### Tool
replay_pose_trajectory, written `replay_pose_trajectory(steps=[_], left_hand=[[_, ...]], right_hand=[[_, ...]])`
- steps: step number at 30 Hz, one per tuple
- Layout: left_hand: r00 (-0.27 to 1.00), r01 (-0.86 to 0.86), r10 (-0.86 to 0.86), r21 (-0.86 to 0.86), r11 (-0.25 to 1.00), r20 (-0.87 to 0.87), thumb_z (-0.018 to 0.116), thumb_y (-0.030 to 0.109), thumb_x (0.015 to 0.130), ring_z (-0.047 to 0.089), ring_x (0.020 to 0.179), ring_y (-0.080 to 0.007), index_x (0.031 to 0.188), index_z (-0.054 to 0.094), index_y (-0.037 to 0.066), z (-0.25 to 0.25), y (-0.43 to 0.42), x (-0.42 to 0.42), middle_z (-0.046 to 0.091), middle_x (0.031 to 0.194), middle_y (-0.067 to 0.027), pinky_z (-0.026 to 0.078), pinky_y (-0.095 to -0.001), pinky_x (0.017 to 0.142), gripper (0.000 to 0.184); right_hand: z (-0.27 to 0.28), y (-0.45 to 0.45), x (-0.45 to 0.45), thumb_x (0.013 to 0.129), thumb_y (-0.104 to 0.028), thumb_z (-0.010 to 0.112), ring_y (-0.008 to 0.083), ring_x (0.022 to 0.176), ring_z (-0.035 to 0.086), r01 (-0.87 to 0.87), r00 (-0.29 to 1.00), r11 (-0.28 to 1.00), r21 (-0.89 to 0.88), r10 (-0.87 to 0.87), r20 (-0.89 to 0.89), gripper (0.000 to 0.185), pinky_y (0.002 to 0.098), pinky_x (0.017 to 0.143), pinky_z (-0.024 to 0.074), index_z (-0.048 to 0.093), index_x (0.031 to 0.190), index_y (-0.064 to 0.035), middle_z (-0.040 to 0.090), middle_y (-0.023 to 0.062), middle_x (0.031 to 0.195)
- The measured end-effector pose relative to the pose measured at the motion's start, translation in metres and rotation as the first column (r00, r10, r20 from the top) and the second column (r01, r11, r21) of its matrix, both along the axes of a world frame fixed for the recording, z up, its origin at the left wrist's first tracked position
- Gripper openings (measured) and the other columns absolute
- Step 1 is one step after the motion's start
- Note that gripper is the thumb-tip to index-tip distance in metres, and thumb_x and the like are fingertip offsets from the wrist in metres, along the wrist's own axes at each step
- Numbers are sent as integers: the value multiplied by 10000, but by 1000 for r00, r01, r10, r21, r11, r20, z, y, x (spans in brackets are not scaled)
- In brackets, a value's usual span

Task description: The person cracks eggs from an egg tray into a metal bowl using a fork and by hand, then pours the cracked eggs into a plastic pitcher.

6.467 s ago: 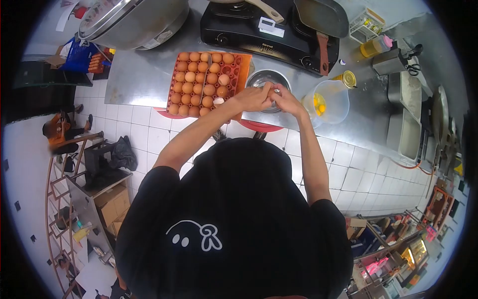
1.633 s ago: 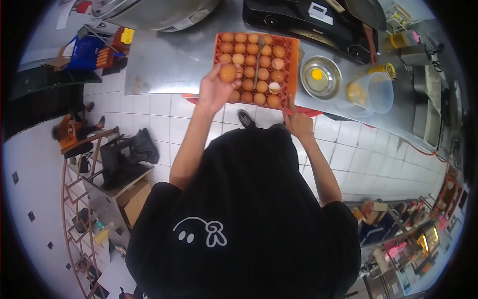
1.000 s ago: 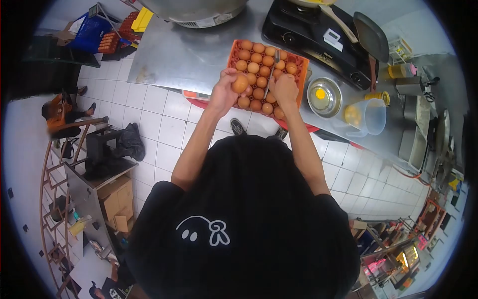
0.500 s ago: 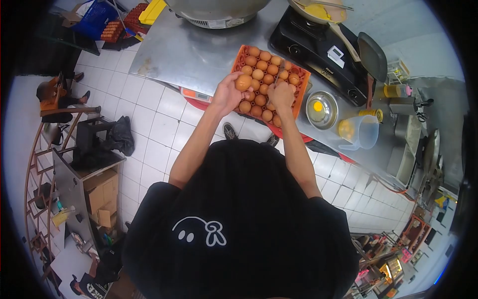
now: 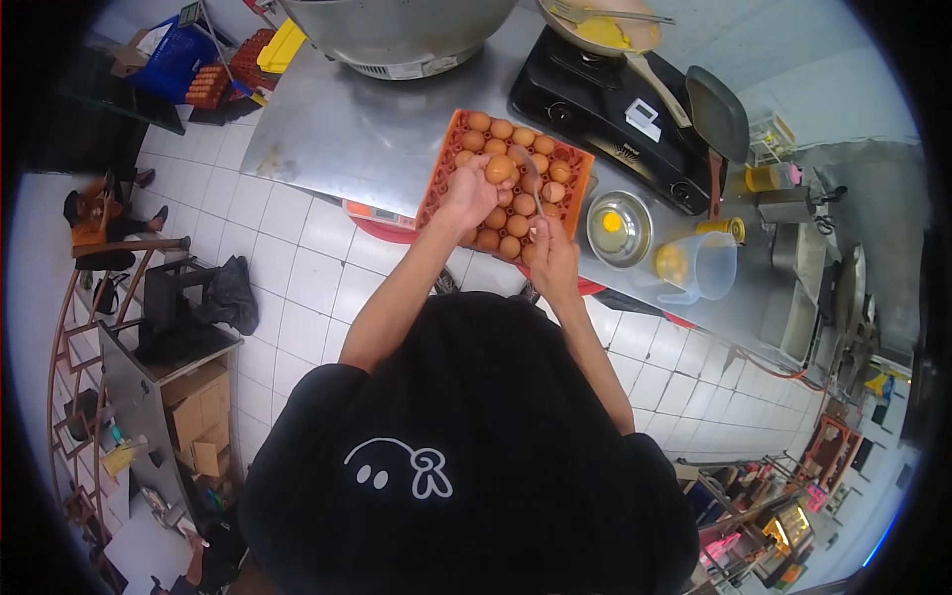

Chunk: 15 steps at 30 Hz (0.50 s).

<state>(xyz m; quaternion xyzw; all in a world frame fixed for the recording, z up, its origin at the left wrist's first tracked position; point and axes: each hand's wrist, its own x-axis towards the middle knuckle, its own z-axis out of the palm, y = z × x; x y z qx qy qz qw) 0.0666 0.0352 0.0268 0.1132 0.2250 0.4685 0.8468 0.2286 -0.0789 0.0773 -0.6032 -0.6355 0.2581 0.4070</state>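
My left hand (image 5: 476,193) holds a brown egg (image 5: 499,169) up over the egg tray. In my right hand (image 5: 552,253) is a long, thin metal utensil (image 5: 531,171), its upper end close to the egg; whether it is a spoon or a knife I cannot tell. Beneath both hands lies the orange egg tray (image 5: 443,164) with several brown eggs and some bare hollows. A paler shell (image 5: 553,192) sits among them on the right. Right of the tray, a metal bowl (image 5: 621,250) contains a yolk. Beside it stands a clear plastic jug (image 5: 716,266) with yellow contents.
Behind the tray is a black gas stove (image 5: 605,124) bearing a pan (image 5: 595,42) with yellow food and a fork-like utensil. A dark pan (image 5: 718,114) lies to its right. A large metal vessel (image 5: 397,30) stands at the back left of the steel table (image 5: 317,149).
My left hand and its egg have come nearer the utensil. My right hand has lowered toward me, and the utensil now tilts left. The whole view has shifted slightly.
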Motion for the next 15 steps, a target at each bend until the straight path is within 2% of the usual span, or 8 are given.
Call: replay_pose_trajectory(steps=[3, 4, 5, 6, 7, 9, 13, 15], left_hand=[[999, 24, -25, -15, 1000, -48, 336, 266, 1033, 520, 731, -166, 1049, 547, 42, 5, 7, 10, 589, 903, -56, 412, -299, 638, 308], [997, 37, -38, -13, 999, -64, 335, 268, 1033, 517, 729, -160, 1050, 544, 43, 6, 6, 13, 587, 903, -49, 407, -295, 632, 308], [996, 49, -50, -15, 999, -79, 333, 269, 1033, 514, 727, -153, 1051, 542, 43, 6, 4, 15, 586, 902, -42, 403, -290, 626, 308], [996, 46, -47, -15, 999, -78, 333, 269, 1033, 514, 727, -153, 1051, 542, 43, 6, 4, 17, 586, 902, -42, 403, -290, 626, 308], [994, 50, -51, -19, 999, -96, 334, 269, 1032, 513, 728, -148, 1065, 539, 51, 5, 3, 18, 583, 900, -37, 403, -289, 625, 302], [993, 35, -39, -30, 999, -113, 335, 268, 1031, 512, 728, -143, 1080, 537, 58, 4, 1, 18, 580, 897, -31, 402, -289, 623, 296], [994, 42, -42, 2, 999, -102, 343, 273, 1029, 515, 729, -143, 1111, 530, 89, -3, 2, 20, 579, 896, -26, 404, -283, 630, 275], [994, 59, -58, 13, 998, -89, 347, 273, 1028, 517, 731, -145, 1120, 524, 99, -4, 3, 16, 581, 898, -25, 405, -284, 633, 265]], right_hand=[[7, 2, 0, 1068, -234, 455, 420, 624, 660, 42, 997, 998, 48, -39, -60, 270, 469, 564, 492, 611, 1048, -15, 641, 235, 711], [-5, 4, 4, 1068, -234, 455, 420, 624, 660, 42, 998, 998, 50, -39, -57, 270, 469, 564, 492, 611, 1048, -15, 641, 235, 711], [-28, 7, 9, 1066, -232, 458, 428, 627, 659, 9, 998, 1000, 1, -9, 70, 266, 477, 562, 490, 609, 1053, -13, 643, 239, 712], [-27, 11, 7, 1064, -230, 461, 437, 631, 659, -20, 981, 999, -50, 29, 193, 262, 484, 560, 489, 606, 1059, -12, 646, 242, 714], [-23, 10, 8, 1064, -230, 461, 437, 631, 659, -27, 980, 998, -52, 36, 194, 262, 484, 560, 489, 606, 1059, -12, 646, 242, 714], [-11, 4, 9, 1059, -226, 461, 421, 779, 697, 34, 999, 992, -118, -31, 27, 272, 454, 684, 542, 626, 1027, -12, 696, 227, 829], [-27, 9, 12, 1057, -234, 468, 411, 758, 702, 1, 991, 987, -163, 21, 135, 277, 449, 679, 544, 632, 1023, -13, 694, 217, 811], [-28, 14, 10, 1053, -210, 469, 432, 712, 677, -19, 997, 999, -33, 21, 79, 250, 511, 623, 489, 609, 1062, -3, 659, 246, 751]])
